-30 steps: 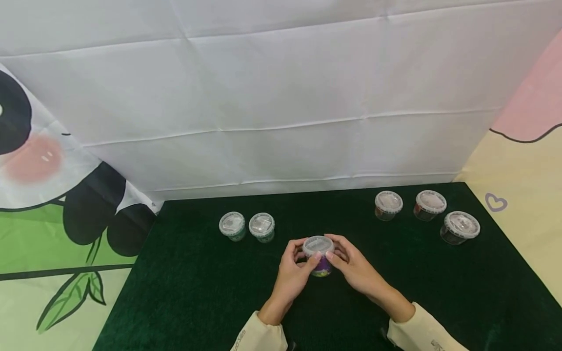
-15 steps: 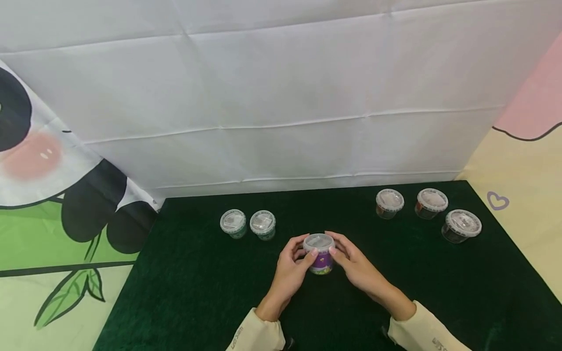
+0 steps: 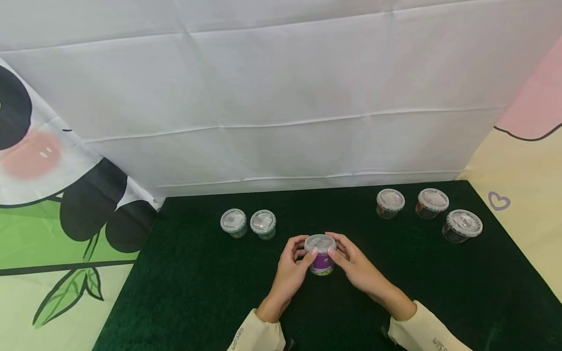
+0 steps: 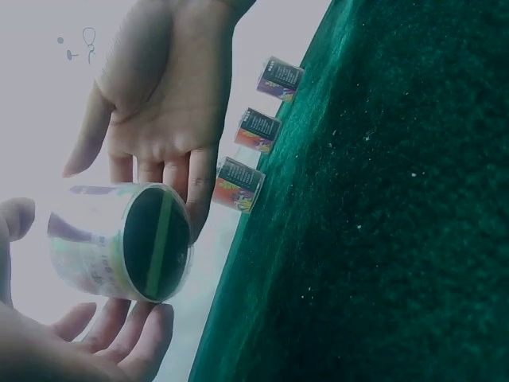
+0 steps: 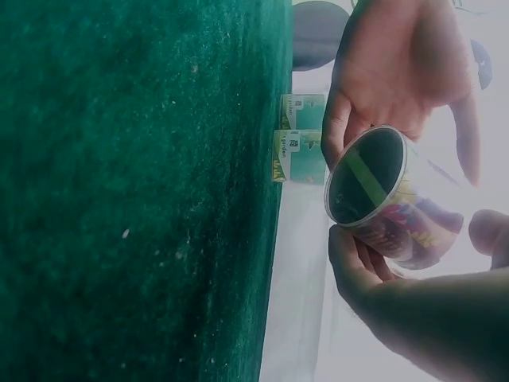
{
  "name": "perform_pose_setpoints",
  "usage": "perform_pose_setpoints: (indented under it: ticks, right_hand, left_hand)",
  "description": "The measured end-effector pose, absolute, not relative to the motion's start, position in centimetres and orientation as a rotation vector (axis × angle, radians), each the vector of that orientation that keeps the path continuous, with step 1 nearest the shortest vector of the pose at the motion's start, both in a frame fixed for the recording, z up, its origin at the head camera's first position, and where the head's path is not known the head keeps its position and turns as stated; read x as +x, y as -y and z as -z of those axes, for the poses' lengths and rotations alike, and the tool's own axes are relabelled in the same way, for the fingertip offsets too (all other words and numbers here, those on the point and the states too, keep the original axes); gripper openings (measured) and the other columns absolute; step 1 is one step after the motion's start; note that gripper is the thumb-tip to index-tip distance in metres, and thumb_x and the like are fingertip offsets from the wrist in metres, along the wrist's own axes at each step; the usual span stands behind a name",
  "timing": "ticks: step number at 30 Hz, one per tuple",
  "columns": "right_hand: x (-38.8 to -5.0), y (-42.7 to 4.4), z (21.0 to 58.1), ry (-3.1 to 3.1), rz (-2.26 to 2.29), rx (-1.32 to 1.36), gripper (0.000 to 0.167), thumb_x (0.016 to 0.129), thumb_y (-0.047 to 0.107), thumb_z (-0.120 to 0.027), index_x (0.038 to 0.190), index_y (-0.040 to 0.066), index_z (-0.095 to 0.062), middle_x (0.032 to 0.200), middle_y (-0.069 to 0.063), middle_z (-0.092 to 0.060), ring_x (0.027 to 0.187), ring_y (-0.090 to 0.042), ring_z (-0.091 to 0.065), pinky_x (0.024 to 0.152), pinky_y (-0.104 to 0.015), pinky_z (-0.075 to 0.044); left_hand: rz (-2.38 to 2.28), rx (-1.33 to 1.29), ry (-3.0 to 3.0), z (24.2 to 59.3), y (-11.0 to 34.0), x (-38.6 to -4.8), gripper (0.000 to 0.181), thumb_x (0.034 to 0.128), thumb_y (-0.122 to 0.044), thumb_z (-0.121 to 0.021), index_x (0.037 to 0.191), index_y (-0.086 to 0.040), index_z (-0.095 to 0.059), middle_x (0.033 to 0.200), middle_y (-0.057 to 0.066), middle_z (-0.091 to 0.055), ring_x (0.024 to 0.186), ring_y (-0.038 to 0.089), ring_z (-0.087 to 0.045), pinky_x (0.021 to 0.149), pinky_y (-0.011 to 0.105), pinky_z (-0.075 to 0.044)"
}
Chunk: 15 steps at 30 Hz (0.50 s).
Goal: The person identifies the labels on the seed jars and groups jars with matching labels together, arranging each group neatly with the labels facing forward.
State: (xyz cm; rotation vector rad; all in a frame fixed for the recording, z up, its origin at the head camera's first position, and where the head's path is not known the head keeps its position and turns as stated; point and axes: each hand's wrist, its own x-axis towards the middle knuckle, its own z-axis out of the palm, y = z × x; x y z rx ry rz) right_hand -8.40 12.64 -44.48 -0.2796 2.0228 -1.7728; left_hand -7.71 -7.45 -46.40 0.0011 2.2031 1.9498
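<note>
Purple-labelled tub was directly between left grip and right grip, raised off the desk; base showed in both wrist views; lid faced up, axis roughly upright; both grips grasped the tub, thumbs on its near side; neither was nearer, both touching; two tubs stood beyond to the left, three tubs beyond to the right.

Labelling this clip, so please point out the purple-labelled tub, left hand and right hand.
Purple-labelled tub (image 3: 322,262), head view: on its label.
Left hand (image 3: 290,274), head view: near the thumb's base.
Right hand (image 3: 359,272), head view: near the thumb's base.
</note>
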Motion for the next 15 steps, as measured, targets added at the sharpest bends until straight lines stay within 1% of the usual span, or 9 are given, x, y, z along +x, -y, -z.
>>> perform_pose_setpoints:
  ticks: [3,5,7,9,12,15]
  right_hand:
    - [-8.40,-12.70,44.41,-2.014,1.773,-0.290,0.060,0.114,0.028,-0.046,0.165,0.006,-0.024,0.169,-0.027,-0.029,0.155,-0.047,-0.030,0.123,-0.067,-0.026]
    - [-8.40,-12.71,44.40,-2.014,1.773,-0.299,0.061,0.114,0.028,-0.045,0.166,0.006,-0.023,0.169,-0.027,-0.027,0.156,-0.046,-0.028,0.124,-0.067,-0.025]
    - [-8.40,-12.69,44.43,-2.015,1.773,-0.301,0.061,0.114,0.028,-0.045,0.166,0.005,-0.022,0.170,-0.027,-0.026,0.156,-0.046,-0.027,0.124,-0.067,-0.024]
    - [-8.38,-12.65,44.47,-2.022,1.773,-0.295,0.061,0.114,0.028,-0.045,0.166,0.006,-0.023,0.170,-0.027,-0.026,0.156,-0.045,-0.028,0.124,-0.066,-0.025]
    - [-8.32,-12.61,44.46,-2.038,1.771,-0.268,0.060,0.114,0.029,-0.046,0.166,0.007,-0.025,0.168,-0.026,-0.031,0.154,-0.046,-0.032,0.123,-0.066,-0.028]
    - [-8.29,-12.57,44.46,-2.046,1.777,-0.254,0.060,0.113,0.028,-0.048,0.165,0.007,-0.027,0.165,-0.026,-0.036,0.151,-0.045,-0.037,0.122,-0.065,-0.032]
  left_hand:
    - [-1.945,0.008,-2.181,46.36,7.51,-7.68,0.058,0.1071,-0.040,-0.063,0.153,-0.009,-0.046,0.147,0.011,-0.057,0.133,0.030,-0.056,0.111,0.052,-0.048]
    - [-1.948,0.033,-2.174,46.36,7.57,-7.62,0.057,0.1078,-0.039,-0.062,0.153,-0.009,-0.047,0.149,0.012,-0.057,0.133,0.030,-0.056,0.112,0.054,-0.048]
    - [-1.956,0.052,-2.172,46.34,7.60,-7.58,0.054,0.1081,-0.037,-0.062,0.152,-0.009,-0.048,0.149,0.012,-0.058,0.132,0.030,-0.057,0.111,0.051,-0.049]
    - [-1.965,0.071,-2.179,46.35,7.62,-7.57,0.053,0.1082,-0.035,-0.062,0.151,-0.007,-0.048,0.147,0.013,-0.059,0.128,0.029,-0.059,0.107,0.046,-0.052]
    - [-1.971,0.054,-2.201,46.28,7.57,-7.57,0.053,0.1069,-0.034,-0.064,0.150,-0.007,-0.049,0.144,0.013,-0.059,0.125,0.026,-0.060,0.103,0.037,-0.052]
    - [-1.981,0.027,-2.226,46.17,7.49,-7.53,0.054,0.1056,-0.034,-0.067,0.148,-0.006,-0.049,0.141,0.014,-0.058,0.122,0.025,-0.060,0.100,0.033,-0.053]
